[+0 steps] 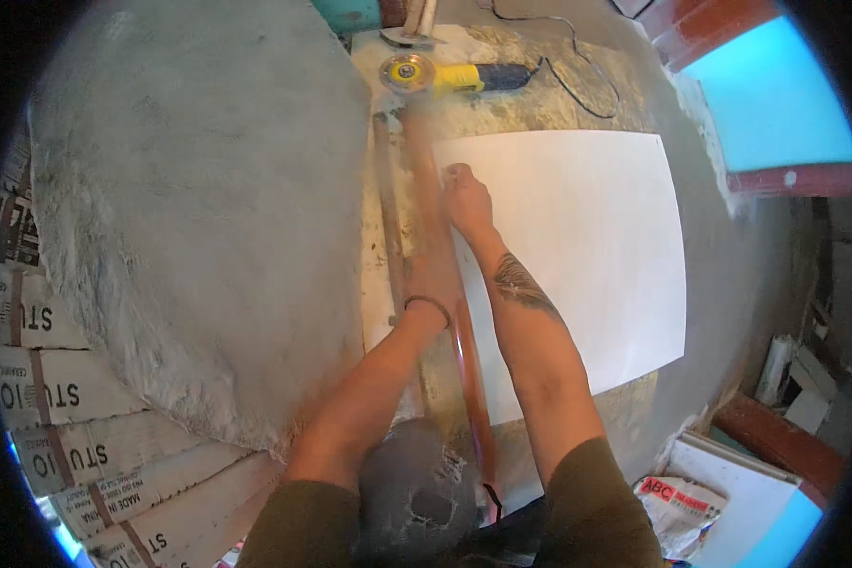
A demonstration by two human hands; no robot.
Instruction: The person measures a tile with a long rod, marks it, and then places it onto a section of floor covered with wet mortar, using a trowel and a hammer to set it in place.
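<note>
A large white sheet or tile (587, 227) lies on a stained tan board (577, 104). A long, blurred reddish-brown bar (475, 407) runs along its left edge. My left hand (426, 279), smeared by motion, is over the bar low in the middle; its fingers are unclear. My right hand (467, 199) is curled at the sheet's upper left edge beside the bar; what its fingertips grip, if anything, is hidden. Above lies a yellow and black angle grinder (454, 77) with a cord, near a metal tool with light handles (411, 36).
A rough grey cement surface (199, 218) fills the left, with stacked cardboard boxes (76, 388) along its edge. A blue, red-framed panel (767, 85) is at the upper right. Debris (805, 388), a leaning board and a printed bag (677, 516) sit at the lower right.
</note>
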